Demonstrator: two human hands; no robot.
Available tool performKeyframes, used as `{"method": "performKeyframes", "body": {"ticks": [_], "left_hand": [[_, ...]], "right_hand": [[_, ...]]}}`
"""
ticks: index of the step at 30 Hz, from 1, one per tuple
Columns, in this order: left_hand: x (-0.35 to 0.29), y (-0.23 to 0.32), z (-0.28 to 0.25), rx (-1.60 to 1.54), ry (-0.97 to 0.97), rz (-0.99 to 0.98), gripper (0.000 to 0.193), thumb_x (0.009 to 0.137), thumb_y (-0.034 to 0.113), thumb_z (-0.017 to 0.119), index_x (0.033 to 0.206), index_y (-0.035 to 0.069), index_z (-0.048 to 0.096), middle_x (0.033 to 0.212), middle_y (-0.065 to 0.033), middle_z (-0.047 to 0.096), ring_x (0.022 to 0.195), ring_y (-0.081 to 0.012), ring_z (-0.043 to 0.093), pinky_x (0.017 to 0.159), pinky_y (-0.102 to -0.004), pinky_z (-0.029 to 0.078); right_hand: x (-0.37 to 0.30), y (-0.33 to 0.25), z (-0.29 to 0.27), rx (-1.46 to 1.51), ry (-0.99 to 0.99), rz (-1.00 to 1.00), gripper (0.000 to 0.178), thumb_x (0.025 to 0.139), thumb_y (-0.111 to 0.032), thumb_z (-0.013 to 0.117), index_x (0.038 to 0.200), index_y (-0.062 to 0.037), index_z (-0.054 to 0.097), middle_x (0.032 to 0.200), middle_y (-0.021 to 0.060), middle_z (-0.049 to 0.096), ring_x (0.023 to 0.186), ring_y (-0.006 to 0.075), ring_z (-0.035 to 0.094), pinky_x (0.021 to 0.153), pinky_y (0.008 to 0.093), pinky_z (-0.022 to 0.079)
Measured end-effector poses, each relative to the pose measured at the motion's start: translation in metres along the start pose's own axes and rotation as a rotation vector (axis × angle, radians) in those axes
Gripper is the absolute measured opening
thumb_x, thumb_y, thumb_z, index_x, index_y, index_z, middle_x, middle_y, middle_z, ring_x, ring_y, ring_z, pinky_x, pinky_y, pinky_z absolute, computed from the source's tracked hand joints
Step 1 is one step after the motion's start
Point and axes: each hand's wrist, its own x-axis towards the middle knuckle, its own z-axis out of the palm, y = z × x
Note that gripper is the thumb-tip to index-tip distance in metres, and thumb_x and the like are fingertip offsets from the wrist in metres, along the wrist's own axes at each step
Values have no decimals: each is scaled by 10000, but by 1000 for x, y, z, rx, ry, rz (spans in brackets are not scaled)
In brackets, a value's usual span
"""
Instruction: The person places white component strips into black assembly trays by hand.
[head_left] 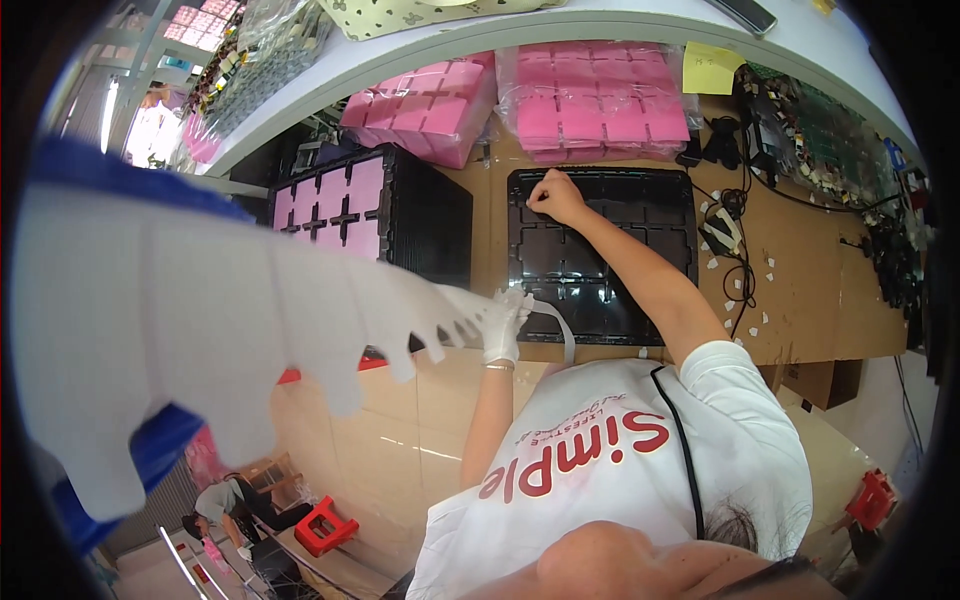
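My left hand (504,325), in a white glove, is closed around a long white strip with a notched lower edge (290,310). That strip widens toward the left foreground, where it is blurred, and a narrow tail of it curls out past my glove. Below my hands lies a black compartmented tray (650,240) with dark, shiny pockets. My bare right hand (557,197) is over the tray's far left part, fingers curled together. Whatever they may pinch is hidden.
Left of the tray stands a black stack of trays with pink compartments (425,220). Bagged pink partitioned blocks (600,105) sit under the white shelf (640,20). Cables (742,260) and small white scraps lie on the brown board at right. A red stool (325,526) and another person (222,500) are lower left.
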Motion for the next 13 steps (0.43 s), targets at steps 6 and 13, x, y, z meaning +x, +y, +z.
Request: {"method": "performKeyframes", "body": {"ticks": [6,13], "left_hand": [[-11,19,-9,79,72,-123,228,852,237,691,910,25,635,697,34,495,573,-38,426,504,-186,322],[-25,6,-16,93,-38,-146,397,836,302,721,1056,2,582,676,37,504,580,-24,443,500,-167,324]], "right_hand": [[-92,1,-5,1163,-141,219,164,779,-119,672,908,-24,640,929,66,635,861,192,608,767,300,487],[-172,-45,4,699,-556,307,184,853,-157,640,990,-34,629,880,50,665,876,131,598,764,234,461]]}}
